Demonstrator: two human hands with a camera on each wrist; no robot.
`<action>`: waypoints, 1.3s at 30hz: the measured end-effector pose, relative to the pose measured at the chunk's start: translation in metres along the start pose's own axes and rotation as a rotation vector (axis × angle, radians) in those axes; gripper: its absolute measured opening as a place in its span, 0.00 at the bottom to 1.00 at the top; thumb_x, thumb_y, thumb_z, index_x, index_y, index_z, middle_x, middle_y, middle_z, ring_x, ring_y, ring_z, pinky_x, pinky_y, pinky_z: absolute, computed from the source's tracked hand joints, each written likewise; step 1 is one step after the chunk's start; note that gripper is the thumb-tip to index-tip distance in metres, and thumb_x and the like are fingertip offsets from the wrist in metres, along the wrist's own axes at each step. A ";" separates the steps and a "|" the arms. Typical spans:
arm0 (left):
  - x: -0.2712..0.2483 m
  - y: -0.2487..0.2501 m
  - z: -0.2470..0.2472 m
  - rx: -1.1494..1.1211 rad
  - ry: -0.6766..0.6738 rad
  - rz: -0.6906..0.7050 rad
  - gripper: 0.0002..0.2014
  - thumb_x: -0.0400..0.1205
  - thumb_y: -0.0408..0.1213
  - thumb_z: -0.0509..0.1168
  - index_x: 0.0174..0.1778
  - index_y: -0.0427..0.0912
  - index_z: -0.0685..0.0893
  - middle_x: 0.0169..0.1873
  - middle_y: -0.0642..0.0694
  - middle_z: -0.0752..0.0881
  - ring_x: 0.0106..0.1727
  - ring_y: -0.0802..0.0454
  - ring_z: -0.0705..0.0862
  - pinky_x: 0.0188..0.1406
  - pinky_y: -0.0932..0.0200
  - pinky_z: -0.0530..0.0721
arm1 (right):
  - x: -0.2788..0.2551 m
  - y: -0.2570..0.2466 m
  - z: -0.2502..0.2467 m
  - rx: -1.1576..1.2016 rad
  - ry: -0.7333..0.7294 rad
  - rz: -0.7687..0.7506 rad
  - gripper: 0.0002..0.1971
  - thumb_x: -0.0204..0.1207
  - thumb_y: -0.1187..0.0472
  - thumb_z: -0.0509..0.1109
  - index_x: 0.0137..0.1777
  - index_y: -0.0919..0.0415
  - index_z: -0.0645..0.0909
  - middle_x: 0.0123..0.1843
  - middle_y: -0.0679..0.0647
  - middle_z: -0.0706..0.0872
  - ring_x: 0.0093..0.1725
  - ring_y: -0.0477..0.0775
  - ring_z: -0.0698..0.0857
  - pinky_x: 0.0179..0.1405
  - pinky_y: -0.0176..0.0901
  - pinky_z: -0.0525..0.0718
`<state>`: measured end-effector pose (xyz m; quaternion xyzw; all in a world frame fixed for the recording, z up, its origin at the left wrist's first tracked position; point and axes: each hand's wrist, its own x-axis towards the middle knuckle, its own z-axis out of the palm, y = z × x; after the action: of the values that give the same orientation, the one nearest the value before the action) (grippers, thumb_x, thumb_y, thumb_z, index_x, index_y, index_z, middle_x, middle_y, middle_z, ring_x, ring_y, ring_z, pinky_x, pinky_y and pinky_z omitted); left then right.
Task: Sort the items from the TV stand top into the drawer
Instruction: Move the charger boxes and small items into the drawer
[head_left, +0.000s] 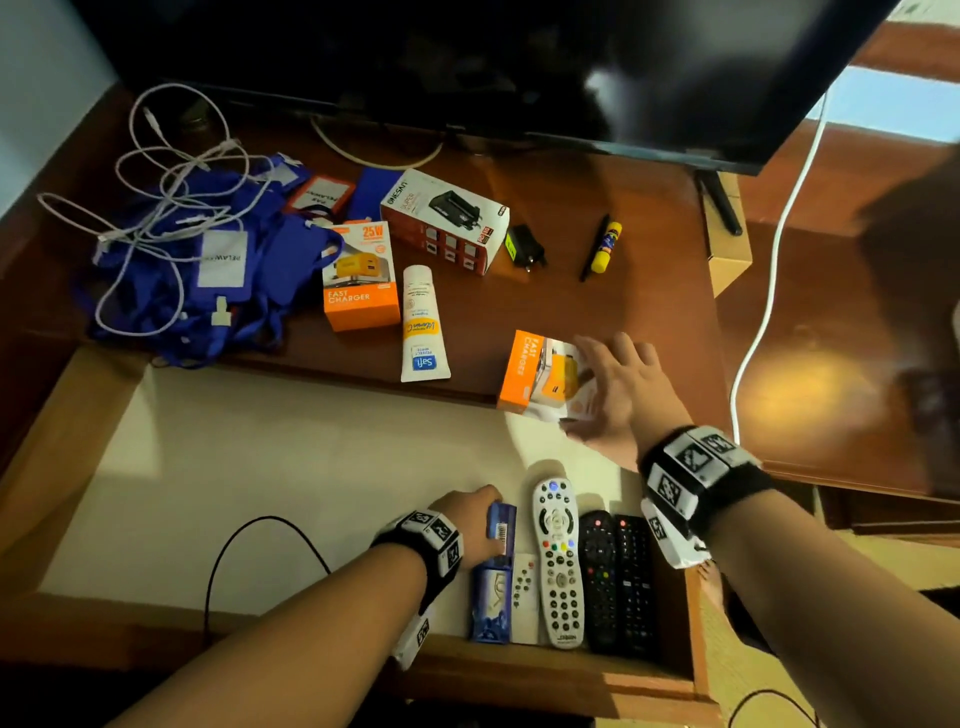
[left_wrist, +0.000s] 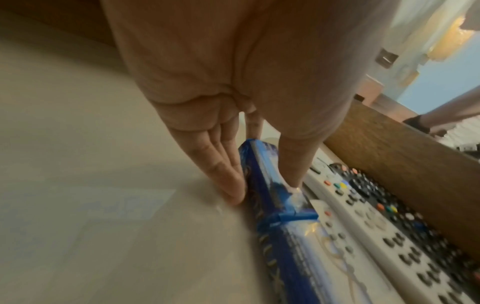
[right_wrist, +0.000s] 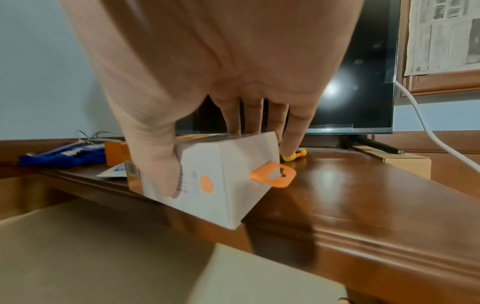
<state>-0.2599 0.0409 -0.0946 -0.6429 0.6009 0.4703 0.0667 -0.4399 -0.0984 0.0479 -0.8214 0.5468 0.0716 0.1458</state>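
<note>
Open cream-lined wooden drawer (head_left: 218, 467): left hand (head_left: 470, 519) pinches a small blue carton (head_left: 501, 527) between thumb and fingers, beside a row of remotes (head_left: 558, 561). At the brown worktop (head_left: 623, 291) edge, right hand (head_left: 618, 395) grips an orange-and-white charger box (head_left: 535, 374), tilted, one corner overhanging the drawer.

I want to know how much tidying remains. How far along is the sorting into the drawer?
Done: three remotes and a blue box lie in the drawer. In hand: the left hand sets down another blue packet; the right hand grips an orange charger box. Left on top: cables, blue lanyards, two boxes, tube, plug, pen.
</note>
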 end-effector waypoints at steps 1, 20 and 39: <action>-0.003 -0.004 -0.004 -0.012 0.009 -0.020 0.31 0.82 0.50 0.72 0.80 0.51 0.70 0.66 0.42 0.87 0.63 0.41 0.87 0.61 0.52 0.84 | -0.009 -0.001 0.002 -0.011 0.007 -0.023 0.56 0.61 0.40 0.86 0.86 0.54 0.63 0.72 0.56 0.73 0.68 0.63 0.71 0.71 0.55 0.74; -0.118 -0.045 -0.180 -0.126 0.955 -0.046 0.09 0.83 0.51 0.70 0.54 0.54 0.81 0.44 0.55 0.84 0.49 0.50 0.82 0.47 0.51 0.82 | -0.051 -0.143 0.126 -0.284 -0.457 -0.533 0.28 0.87 0.54 0.65 0.83 0.39 0.61 0.88 0.72 0.50 0.82 0.76 0.64 0.74 0.69 0.74; -0.025 -0.039 -0.339 0.619 0.237 -0.267 0.76 0.54 0.72 0.82 0.91 0.52 0.45 0.90 0.39 0.58 0.89 0.30 0.54 0.83 0.21 0.57 | -0.069 -0.145 0.131 -0.228 -0.653 -0.455 0.39 0.80 0.64 0.74 0.85 0.35 0.64 0.91 0.59 0.50 0.86 0.70 0.60 0.81 0.71 0.69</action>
<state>-0.0451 -0.1520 0.0898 -0.7152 0.6290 0.1754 0.2492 -0.3278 0.0563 -0.0340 -0.8664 0.2648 0.3544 0.2316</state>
